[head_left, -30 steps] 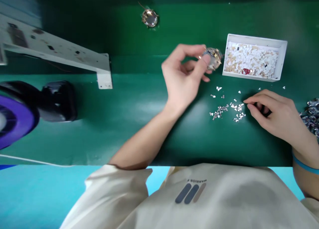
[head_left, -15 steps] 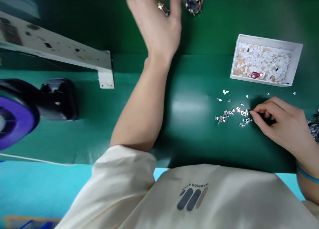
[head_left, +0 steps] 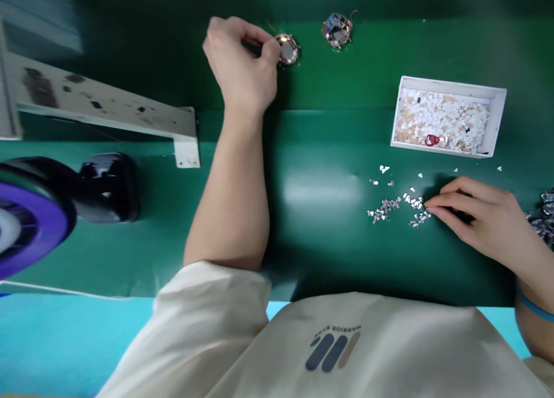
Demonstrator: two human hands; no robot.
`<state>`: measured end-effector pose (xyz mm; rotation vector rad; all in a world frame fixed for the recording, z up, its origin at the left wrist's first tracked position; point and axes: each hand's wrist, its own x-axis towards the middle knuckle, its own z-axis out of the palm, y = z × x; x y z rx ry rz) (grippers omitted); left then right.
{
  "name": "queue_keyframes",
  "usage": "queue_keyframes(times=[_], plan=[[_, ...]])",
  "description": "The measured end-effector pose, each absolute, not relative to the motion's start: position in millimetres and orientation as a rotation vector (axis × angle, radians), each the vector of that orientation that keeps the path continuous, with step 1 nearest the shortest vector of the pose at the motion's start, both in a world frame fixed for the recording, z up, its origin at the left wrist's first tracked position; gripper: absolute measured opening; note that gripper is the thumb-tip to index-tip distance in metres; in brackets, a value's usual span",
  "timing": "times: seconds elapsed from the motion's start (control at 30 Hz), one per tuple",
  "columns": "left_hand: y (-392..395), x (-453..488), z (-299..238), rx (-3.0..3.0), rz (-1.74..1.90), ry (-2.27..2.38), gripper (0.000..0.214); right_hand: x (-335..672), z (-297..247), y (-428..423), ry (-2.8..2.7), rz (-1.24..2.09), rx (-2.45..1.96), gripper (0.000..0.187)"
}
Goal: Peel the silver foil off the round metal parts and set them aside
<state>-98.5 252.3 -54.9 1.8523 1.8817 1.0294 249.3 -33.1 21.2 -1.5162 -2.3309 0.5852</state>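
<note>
My left hand (head_left: 244, 66), stretched to the far side of the green table, pinches the left edge of a round watch-like assembly (head_left: 288, 51) with a gold-coloured rim. A second round assembly (head_left: 337, 31), with a dark inside and a thin copper-coloured wire, lies to its right. My right hand (head_left: 480, 213) rests on the table with thumb and forefinger together at the edge of a pile of small silvery metal pieces (head_left: 416, 205). Anything between those fingertips is too small to make out. Another loose cluster of such metal pieces (head_left: 383, 210) lies just left of the pile.
A white box (head_left: 497, 124) of small white and tan bits, with a red item (head_left: 431, 140) inside, stands beyond my right hand. Shiny parts (head_left: 543, 219) are heaped at the right edge. Left are a white metal bracket (head_left: 187, 150) and a black stand with a purple ring (head_left: 52, 231).
My left hand has moved left and lower in the picture, and the gold-rimmed assembly now faces up at its fingertips. My right hand stays by the metal pieces. The whole view has shifted slightly.
</note>
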Motion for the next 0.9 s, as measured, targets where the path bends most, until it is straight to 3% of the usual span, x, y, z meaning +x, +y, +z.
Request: queue_keyframes(times=[0.13,0.23,0.37,0.5,0.9], plan=[[252,-91,-52,1.74,1.314,1.582,0.023,246,19,-35,-2.4,0.441,-1.611,0.011],[210,-57,-36,1.533,1.501,1.153,0.027,243,19,-34,-2.329,0.423,-1.655,0.009],[101,3,-11,1.405,1.204,0.803,0.017,240,23,-31,-2.032,0.369,-1.637,0.003],[34,29,-1,1.572,0.807,0.647,0.016,232,26,-31,-1.906,0.323,-1.603,0.018],[36,23,-4,1.439,0.676,0.582,0.016,230,27,-33,-2.021,0.319,-1.51,0.028]])
